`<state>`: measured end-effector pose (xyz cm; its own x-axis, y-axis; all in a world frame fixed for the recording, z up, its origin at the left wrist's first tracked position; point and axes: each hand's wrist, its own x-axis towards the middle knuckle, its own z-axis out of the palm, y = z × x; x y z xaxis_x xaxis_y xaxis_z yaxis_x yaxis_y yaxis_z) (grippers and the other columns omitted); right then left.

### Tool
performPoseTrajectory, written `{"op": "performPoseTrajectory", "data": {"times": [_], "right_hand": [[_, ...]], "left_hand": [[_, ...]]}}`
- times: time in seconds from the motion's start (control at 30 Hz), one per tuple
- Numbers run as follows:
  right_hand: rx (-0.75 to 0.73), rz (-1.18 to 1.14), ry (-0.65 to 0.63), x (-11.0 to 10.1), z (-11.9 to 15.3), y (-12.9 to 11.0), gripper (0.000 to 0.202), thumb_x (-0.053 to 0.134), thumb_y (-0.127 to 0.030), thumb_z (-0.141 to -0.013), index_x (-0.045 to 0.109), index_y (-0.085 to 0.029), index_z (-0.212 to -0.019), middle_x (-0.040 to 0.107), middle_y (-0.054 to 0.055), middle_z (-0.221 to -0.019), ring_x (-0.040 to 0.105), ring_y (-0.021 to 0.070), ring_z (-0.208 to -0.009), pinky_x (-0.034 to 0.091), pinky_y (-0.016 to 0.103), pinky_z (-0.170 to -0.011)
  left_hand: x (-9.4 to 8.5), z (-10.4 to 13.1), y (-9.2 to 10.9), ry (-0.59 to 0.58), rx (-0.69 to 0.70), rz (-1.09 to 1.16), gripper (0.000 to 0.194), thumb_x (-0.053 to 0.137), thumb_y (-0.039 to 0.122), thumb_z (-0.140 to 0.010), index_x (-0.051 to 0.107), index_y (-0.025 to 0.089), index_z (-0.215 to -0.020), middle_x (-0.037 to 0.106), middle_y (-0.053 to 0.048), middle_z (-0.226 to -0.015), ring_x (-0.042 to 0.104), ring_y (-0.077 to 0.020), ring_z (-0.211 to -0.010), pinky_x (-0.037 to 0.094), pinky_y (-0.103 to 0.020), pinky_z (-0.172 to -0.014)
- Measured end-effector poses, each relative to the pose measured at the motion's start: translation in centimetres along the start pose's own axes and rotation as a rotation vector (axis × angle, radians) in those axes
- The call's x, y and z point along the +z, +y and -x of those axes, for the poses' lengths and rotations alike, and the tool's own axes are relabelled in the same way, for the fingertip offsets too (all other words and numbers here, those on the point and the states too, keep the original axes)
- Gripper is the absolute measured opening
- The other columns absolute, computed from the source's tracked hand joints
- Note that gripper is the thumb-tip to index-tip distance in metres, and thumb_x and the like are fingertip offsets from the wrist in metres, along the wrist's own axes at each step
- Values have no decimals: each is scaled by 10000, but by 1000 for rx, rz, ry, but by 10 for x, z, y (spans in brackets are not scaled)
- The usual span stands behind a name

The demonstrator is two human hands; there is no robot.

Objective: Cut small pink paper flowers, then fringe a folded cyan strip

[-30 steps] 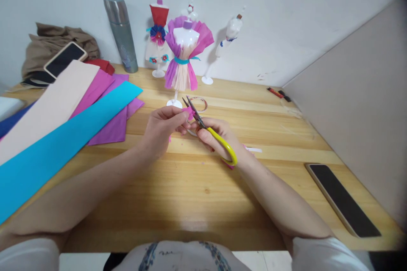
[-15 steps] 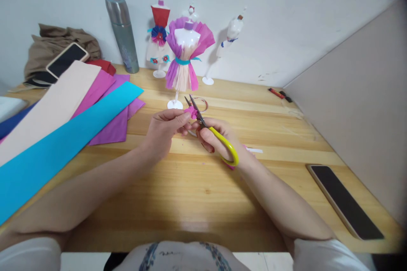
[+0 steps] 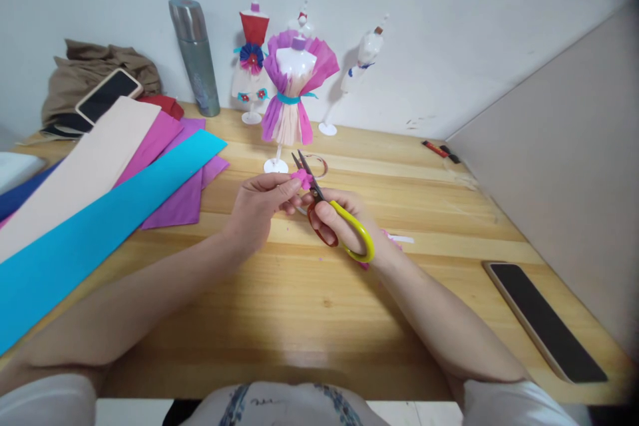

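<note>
Between its thumb and fingers my left hand [image 3: 262, 203] pinches a small pink paper piece [image 3: 302, 178] with a scalloped edge. My right hand [image 3: 344, 213] is closed on the handles of scissors [image 3: 357, 239], one yellow and one red. The dark blades point up and away, slightly apart, right at the pink piece. Just behind the hands stands a mannequin [image 3: 294, 80] in a purple, pink and cream paper dress with a blue belt. A tape ring [image 3: 319, 165] lies beyond the scissors.
Paper strips, including a blue one [image 3: 114, 226], lie at the left. Near the wall are a flask [image 3: 196, 60], brown cloth [image 3: 94, 73], a phone [image 3: 110, 94] and more mannequins. Another phone [image 3: 544, 319] lies at the right, pink scraps [image 3: 392, 239] beside my right wrist.
The view has shifted very slightly. Both hands keep nearly the same pose, and the scissor blades look a little closer together.
</note>
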<state>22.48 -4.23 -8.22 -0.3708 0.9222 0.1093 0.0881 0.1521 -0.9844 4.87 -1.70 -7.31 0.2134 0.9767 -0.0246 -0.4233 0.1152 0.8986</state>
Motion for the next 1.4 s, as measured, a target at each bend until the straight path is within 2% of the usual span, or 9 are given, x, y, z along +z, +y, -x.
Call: {"op": "performPoseTrajectory", "data": {"times": [0.2,0.33,0.47,0.6,0.7,0.87,1.0,1.13,1.4], "right_hand": [[48,30,52,-1,0,-1,506,580,-687,-939,629,-187,-878,500,-58,-587,384,71,-391,311,218,-391],[90,335,41,-4,-7,-5,395,643,-559,-927,624,-183,-806,477,-49,-584,427,98,-481,319,243,-487],[168,813,-140,7,-7,-7,133,755,-275,-823,690,-182,-894,652,15,-747,565,158,-657,358,266,-602],[75,904,-436,19,5,-14,293,655,-72,-792,687,-177,-1064,727,106,-1124,666,212,-917,435,276,-705],[43,824,-441,14,8,-23,219,641,-87,-832,705,-184,-1018,747,87,-1063,668,206,-892,453,284,-714],[79,245,-34,-5,-2,-24,231,560,-284,-976,712,-168,-846,751,65,-857,686,174,-791,518,290,-703],[153,-179,118,-6,-5,-20,300,769,-474,-836,710,-180,-825,738,31,-789,684,135,-668,510,233,-565],[111,-181,214,1,-3,-24,310,877,-403,-721,740,-195,-906,748,9,-775,672,124,-649,506,219,-543],[114,-220,191,1,-7,-19,240,854,-334,-724,672,-190,-786,671,-34,-609,595,92,-524,487,215,-500]], "left_hand": [[1,-1,8,13,55,-22,170,858,311,-668,758,176,-638,682,2,-565,576,-91,-521,445,-223,-512],[1,-2,18,42,103,-46,184,830,265,-670,695,175,-583,646,12,-511,551,-81,-470,422,-209,-472],[0,0,28,-7,146,-133,147,808,242,-700,712,170,-615,638,11,-500,539,-81,-461,408,-206,-462],[-1,0,34,-103,118,-255,167,817,269,-712,723,164,-622,639,2,-508,533,-86,-459,412,-216,-460],[-3,-1,35,-145,81,-318,187,819,292,-713,723,164,-615,625,2,-501,532,-94,-465,417,-222,-454],[-1,-2,34,-166,85,-352,109,822,261,-686,760,177,-654,642,10,-528,526,-100,-474,428,-230,-450],[2,-1,36,-157,223,-439,87,821,228,-696,766,189,-640,704,-11,-633,552,-104,-537,430,-232,-494],[3,0,35,-148,251,-507,110,799,225,-723,757,186,-629,678,-11,-616,557,-110,-553,427,-230,-509],[-5,-3,28,-210,40,-412,117,829,279,-702,771,181,-676,632,-4,-527,533,-109,-472,391,-224,-428]]}}
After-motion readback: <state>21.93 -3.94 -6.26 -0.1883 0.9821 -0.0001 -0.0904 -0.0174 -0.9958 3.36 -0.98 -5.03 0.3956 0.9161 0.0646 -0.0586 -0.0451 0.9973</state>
